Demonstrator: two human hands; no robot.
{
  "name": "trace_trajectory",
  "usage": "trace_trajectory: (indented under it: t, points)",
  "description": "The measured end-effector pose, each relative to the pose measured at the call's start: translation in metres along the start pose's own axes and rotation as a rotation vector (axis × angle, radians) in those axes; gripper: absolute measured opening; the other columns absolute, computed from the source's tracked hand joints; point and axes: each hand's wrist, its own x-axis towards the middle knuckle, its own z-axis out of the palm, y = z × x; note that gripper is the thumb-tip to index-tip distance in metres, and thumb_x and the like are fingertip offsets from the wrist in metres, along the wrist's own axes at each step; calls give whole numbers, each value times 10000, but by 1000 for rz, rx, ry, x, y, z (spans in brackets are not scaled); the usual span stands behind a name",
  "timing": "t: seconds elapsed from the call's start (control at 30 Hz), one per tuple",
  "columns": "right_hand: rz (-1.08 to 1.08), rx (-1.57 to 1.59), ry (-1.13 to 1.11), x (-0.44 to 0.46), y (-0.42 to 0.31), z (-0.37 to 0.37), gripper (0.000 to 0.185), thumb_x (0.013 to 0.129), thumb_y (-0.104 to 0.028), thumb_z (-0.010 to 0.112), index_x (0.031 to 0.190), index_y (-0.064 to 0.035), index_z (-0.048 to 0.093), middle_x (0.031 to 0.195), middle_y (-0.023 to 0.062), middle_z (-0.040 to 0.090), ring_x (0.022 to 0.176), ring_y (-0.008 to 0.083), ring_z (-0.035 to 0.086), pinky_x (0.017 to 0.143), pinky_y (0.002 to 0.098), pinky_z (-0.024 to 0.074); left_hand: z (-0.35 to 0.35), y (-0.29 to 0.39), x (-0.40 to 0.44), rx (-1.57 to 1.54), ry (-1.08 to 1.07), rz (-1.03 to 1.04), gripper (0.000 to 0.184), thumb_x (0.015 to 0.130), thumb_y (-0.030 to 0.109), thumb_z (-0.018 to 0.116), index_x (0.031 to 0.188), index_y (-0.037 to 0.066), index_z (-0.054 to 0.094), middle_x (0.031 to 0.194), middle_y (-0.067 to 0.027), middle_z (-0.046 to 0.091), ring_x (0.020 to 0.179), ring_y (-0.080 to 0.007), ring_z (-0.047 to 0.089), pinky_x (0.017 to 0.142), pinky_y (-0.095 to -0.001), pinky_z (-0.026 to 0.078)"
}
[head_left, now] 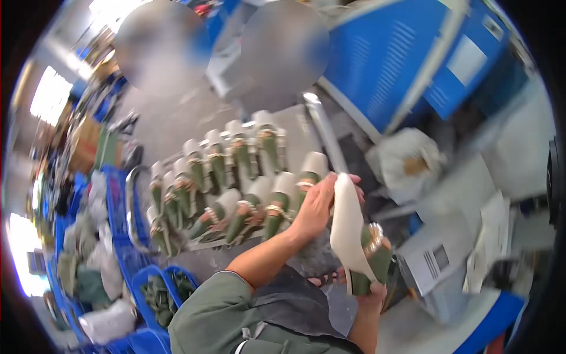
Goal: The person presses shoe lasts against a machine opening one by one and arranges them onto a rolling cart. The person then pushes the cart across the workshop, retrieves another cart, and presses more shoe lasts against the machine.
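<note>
A shoe on a white last [348,227] is held upright in front of the body, its green part [377,265] low on the right side with a pearl-like strap. My left hand [318,203] grips the last near its upper end, fingers partly hidden behind it. Lower down, my right hand [372,293] grips the green end of the shoe. To the left, a rack [298,124] bears several green shoes [242,159] on white lasts in rows, the closest one [309,171] beside my left hand.
Blue crates [121,203] with cloth and bags line the left. A metal rail [324,130] rises beside the rack. At right are a white bag [413,162], a white box [430,259] and papers. Blue machine panels [383,59] stand behind. Two blurred patches lie at the top.
</note>
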Motion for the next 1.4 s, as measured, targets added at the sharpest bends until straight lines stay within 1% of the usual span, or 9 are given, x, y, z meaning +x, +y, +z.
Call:
trace_trajectory:
  t: [0.13, 0.23, 0.37, 0.53, 0.8, 0.93, 1.13, 1.3, 1.4]
  points:
    - [-58, -305, 240, 110, 43, 46, 528, 850, -238, 601, 1270, 61, 486, 1083, 192, 626, 925, 248, 628, 794, 332, 502, -192, -62, 26, 986, 777, 72, 683, 858, 327, 649, 1306, -118, 390, 1249, -307, 492, 1159, -407, 497, 1001, -426, 388]
    - [-79, -383, 296, 225, 83, 36, 402, 866, -110, 579, 1240, 26, 529, 1152, 72, 598, 1028, 160, 579, 890, 285, 445, -249, -93, 53, 736, 717, -247, 833, 814, 400, 676, 1338, -138, 315, 1323, -346, 433, 1244, -420, 448, 1040, -417, 356]
    - [-275, -794, 310, 339, 117, 8, 474, 839, -140, 644, 1268, 15, 514, 1134, 88, 609, 1023, 180, 577, 887, 283, 445, -271, -129, 97, 688, 776, -75, 870, 740, 241, 687, 1389, -95, 217, 1255, -336, 491, 1189, -433, 489, 1033, -415, 364]
    - [-395, -1332, 381, 390, 152, -45, 653, 783, -240, 725, 1319, 20, 459, 1193, 198, 592, 1124, 290, 565, 961, 366, 421, -294, -89, 82, 59, 614, -109, 431, 717, 55, 593, 1122, -23, 468, 929, -82, 586, 748, -157, 571, 621, -308, 479]
    - [104, -367, -35, 221, 92, 8, 685, 893, -503, 562, 1319, 24, 460, 1142, 176, 611, 1016, 259, 614, 870, 353, 493, -168, -34, -28, 285, 178, 115, 871, 767, 417, 693, 1381, 4, 233, 1420, -200, 273, 1353, -325, 269, 1109, -438, 218]
    - [209, 197, -68, 117, 35, -12, 672, 907, -518, 533, 1331, -4, 449, 1136, 129, 619, 920, 176, 650, 773, 279, 538, -87, -12, 61, -248, -23, 186, 875, 798, 432, 709, 1437, 55, 244, 1441, -210, 307, 1289, -380, 394, 1038, -539, 370]
    - [-286, -81, 553, -36, 14, -53, 930, 765, -506, 740, 1415, 11, 320, 1245, 145, 557, 1072, 213, 593, 915, 336, 481, 86, -132, 111, -279, -365, -343, 610, 821, 199, 623, 1355, 23, 384, 1243, -206, 539, 1039, -363, 611, 902, -494, 516]
    - [-333, -352, 1062, -114, 23, -101, 857, 786, -146, 735, 1454, 16, 223, 1306, 157, 495, 1187, 234, 493, 995, 377, 399, 199, -274, 104, 59, -648, -673, 496, 874, 148, 598, 1320, -3, 446, 1219, -186, 574, 1002, -219, 623, 869, -342, 517]
    - [-444, -497, 1270, -134, 44, -155, 732, 775, -83, 657, 1406, 51, 312, 1291, 218, 479, 1190, 320, 478, 1003, 429, 383, 233, -320, 79, 506, -812, 234, 449, 905, 170, 556, 1303, -26, 485, 1357, -207, 478, 1298, -309, 418, 1090, -406, 300]
